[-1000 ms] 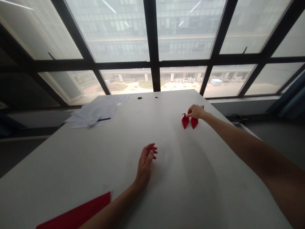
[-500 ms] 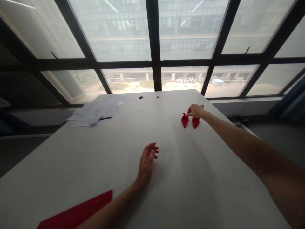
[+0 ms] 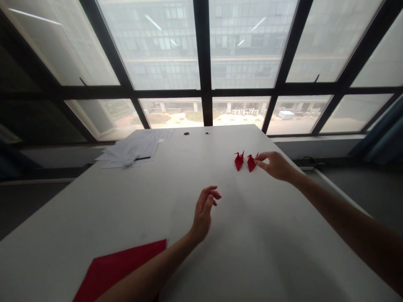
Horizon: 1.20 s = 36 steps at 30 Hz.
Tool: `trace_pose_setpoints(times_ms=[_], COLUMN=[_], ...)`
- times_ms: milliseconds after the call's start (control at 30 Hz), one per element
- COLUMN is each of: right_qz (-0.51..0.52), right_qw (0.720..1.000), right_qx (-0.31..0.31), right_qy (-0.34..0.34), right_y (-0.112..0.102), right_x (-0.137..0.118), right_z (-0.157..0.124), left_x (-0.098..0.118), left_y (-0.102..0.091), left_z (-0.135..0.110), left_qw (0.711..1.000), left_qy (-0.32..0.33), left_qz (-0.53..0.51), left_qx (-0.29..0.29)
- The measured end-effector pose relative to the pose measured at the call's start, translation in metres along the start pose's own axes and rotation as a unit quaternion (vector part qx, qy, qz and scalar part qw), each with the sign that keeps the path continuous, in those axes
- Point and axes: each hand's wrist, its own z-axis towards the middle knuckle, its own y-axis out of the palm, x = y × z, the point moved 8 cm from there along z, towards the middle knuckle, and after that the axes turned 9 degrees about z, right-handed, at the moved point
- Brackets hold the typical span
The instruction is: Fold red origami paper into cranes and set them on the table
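Two small red paper cranes stand side by side on the white table (image 3: 132,201), the left crane (image 3: 239,161) and the right crane (image 3: 251,163). My right hand (image 3: 276,165) reaches across from the right. Its thumb and forefinger are slightly apart, with their tips right at the right crane's wing tip. I cannot see them gripping it. My left hand (image 3: 206,209) rests on its edge at mid-table, holding nothing, fingers loosely curved and apart. A flat red paper sheet (image 3: 116,268) lies by my left forearm at the near edge.
A loose pile of white papers (image 3: 132,149) with a black pen (image 3: 144,158) lies at the far left corner. Two round cable holes (image 3: 186,133) sit near the far edge. Large dark-framed windows (image 3: 203,63) stand behind the table.
My right hand has drawn back to the right from on top of the cranes and loosened its pinch. My left hand has lifted its fingers a little. The view has shifted, showing more red sheet.
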Motion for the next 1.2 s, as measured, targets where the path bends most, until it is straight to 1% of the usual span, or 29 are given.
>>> trace_pose_setpoints(times_ms=[100,167,200,233,267,333,400,467,533,600,667,733,767,833,867,933,1000,1033,1100,1200], right_qz=[0.041,0.056,0.065,0.078,0.09,0.103,0.112,0.102,0.096,0.087,0.071,0.05,0.041,0.027,0.02,0.005,-0.004,-0.005,-0.008,-0.014], right_qw=[0.999,0.998,0.997,0.996,0.995,0.993,0.988,0.981,0.973,0.967,0.962,0.964,0.967,0.971,0.972,0.977,0.979,0.98,0.983,0.983], right_qx=[-0.027,-0.034,-0.045,-0.05,-0.048,-0.05,-0.093,-0.142,-0.177,-0.192,-0.205,-0.201,-0.194,-0.189,-0.186,-0.178,-0.179,-0.179,-0.175,-0.176], right_qy=[0.003,0.0,0.005,0.013,0.016,0.003,-0.04,-0.085,-0.117,-0.142,-0.164,-0.165,-0.159,-0.147,-0.141,-0.121,-0.098,-0.087,-0.063,-0.042], right_y=[0.02,0.035,0.046,0.056,0.065,0.087,0.114,0.141,0.163,0.179,0.189,0.19,0.187,0.177,0.171,0.157,0.145,0.14,0.129,0.115], right_x=[-0.008,-0.012,-0.014,-0.017,-0.022,-0.041,-0.073,-0.107,-0.134,-0.151,-0.156,-0.146,-0.137,-0.116,-0.104,-0.078,-0.054,-0.042,-0.022,0.0], right_z=[-0.045,-0.071,-0.085,-0.098,-0.111,-0.138,-0.165,-0.186,-0.199,-0.203,-0.201,-0.194,-0.19,-0.184,-0.181,-0.178,-0.176,-0.174,-0.17,-0.16], left_x=[0.015,0.025,0.029,0.032,0.035,0.039,0.045,0.05,0.058,0.064,0.064,0.056,0.049,0.034,0.024,0.005,-0.009,-0.012,-0.012,-0.012], left_y=[0.06,0.095,0.108,0.115,0.119,0.113,0.096,0.071,0.041,0.007,-0.028,-0.055,-0.065,-0.079,-0.081,-0.079,-0.067,-0.06,-0.044,-0.013], left_z=[0.009,0.022,0.031,0.04,0.05,0.067,0.08,0.084,0.077,0.058,0.028,-0.008,-0.027,-0.06,-0.072,-0.086,-0.085,-0.079,-0.06,-0.035], left_qw=[0.998,0.995,0.993,0.991,0.991,0.99,0.992,0.996,0.998,0.99,0.967,0.925,0.9,0.853,0.83,0.785,0.756,0.75,0.754,0.759], left_qy=[0.023,0.041,0.047,0.051,0.051,0.041,0.036,0.031,0.042,0.063,0.073,0.078,0.079,0.087,0.087,0.079,0.074,0.076,0.087,0.11], left_qz=[-0.038,-0.078,-0.098,-0.113,-0.124,-0.135,-0.123,-0.081,0.002,0.104,0.226,0.35,0.403,0.482,0.515,0.567,0.593,0.598,0.6,0.583], left_qx=[-0.044,-0.056,-0.051,-0.039,-0.025,0.012,0.018,-0.001,-0.042,-0.073,-0.095,-0.127,-0.147,-0.179,-0.197,-0.237,-0.268,-0.272,-0.253,-0.269])
